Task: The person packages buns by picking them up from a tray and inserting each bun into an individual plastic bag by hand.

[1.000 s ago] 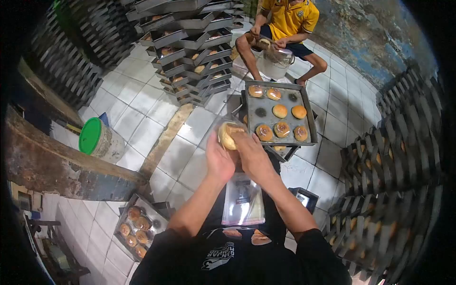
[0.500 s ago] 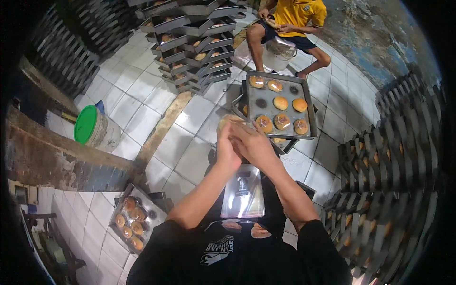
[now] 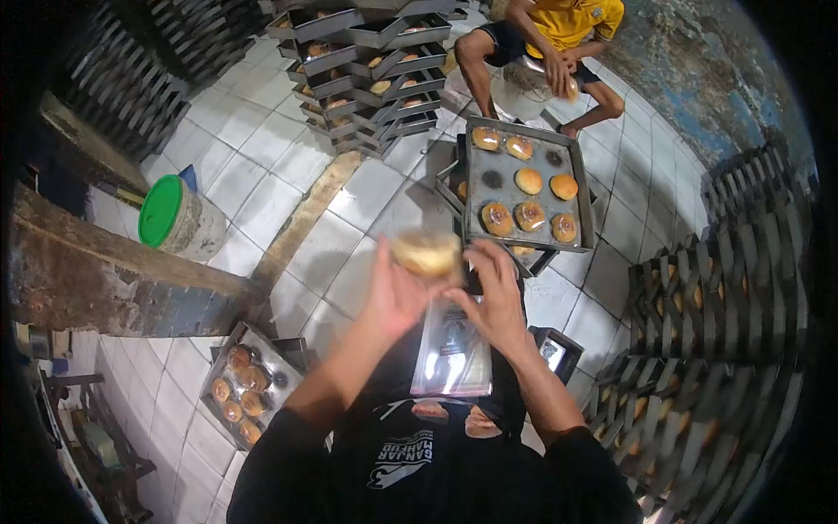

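A golden bun (image 3: 426,254), blurred by motion, rests in my left hand (image 3: 394,293), whose fingers curl under and beside it. Whether a clear wrapper covers this bun I cannot make out. My right hand (image 3: 494,295) is just to the right of the bun, its fingers apart and bent, holding nothing I can see. On my lap below the hands lies a stack of clear printed plastic bags (image 3: 452,354). In front of me stands a metal baking tray (image 3: 546,229) with several buns, some in shiny clear wrapping and two that look bare.
Another tray (image 3: 289,353) of wrapped buns sits at lower left. A co-worker in a yellow shirt (image 3: 583,24) sits beyond the front tray, holding a bun (image 3: 572,89). Tall tray stacks (image 3: 371,83) stand ahead and at right. A green-lidded bucket (image 3: 196,229) stands left, near a wooden beam (image 3: 131,288).
My hands, closed together around the bun before, have parted; the bun now shows in my left hand, with the right drawn aside. The co-worker's hands have moved lower and to the right.
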`<state>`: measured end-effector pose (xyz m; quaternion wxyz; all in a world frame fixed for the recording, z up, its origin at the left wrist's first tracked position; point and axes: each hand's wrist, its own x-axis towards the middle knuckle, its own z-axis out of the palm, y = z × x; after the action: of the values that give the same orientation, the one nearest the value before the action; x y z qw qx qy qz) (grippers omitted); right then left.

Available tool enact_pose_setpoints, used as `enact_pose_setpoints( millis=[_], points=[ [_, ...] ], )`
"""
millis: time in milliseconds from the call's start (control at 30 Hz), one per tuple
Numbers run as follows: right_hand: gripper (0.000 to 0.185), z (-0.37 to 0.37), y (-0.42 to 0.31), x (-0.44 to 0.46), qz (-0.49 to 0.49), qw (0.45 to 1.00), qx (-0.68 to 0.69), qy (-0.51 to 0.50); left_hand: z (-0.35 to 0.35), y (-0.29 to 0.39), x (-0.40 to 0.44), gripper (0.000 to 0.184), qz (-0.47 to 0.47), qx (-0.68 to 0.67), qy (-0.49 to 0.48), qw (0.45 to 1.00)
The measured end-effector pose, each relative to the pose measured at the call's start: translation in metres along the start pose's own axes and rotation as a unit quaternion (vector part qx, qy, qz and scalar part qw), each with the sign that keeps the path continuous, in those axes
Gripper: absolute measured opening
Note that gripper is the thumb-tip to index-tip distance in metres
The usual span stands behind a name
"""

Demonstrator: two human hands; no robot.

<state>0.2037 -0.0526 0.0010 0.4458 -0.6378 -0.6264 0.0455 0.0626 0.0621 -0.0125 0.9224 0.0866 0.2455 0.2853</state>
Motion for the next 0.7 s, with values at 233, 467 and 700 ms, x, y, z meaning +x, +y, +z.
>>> enact_pose_setpoints(
  millis=[233, 467, 700],
  points=[
    [0.021, 0.012, 0.033, 0.017, 0.311, 0.927, 0.209, -0.014, -0.024, 0.009, 0.014, 0.044, 0.08, 0.249, -0.036, 0.965],
    [0.02, -0.007, 0.016, 0.046, 0.116, 0.992, 0.048, -0.008, 0.002, 0.01, 0.022, 0.027, 0.312, 0.488, 0.1, 0.809],
    [0.033, -0.004, 0.045, 0.024, 0.434, 0.833, 0.34, -0.05, -0.037, 0.01, 0.008, 0.026, 0.465, 0.58, 0.102, 0.661]
  ],
)
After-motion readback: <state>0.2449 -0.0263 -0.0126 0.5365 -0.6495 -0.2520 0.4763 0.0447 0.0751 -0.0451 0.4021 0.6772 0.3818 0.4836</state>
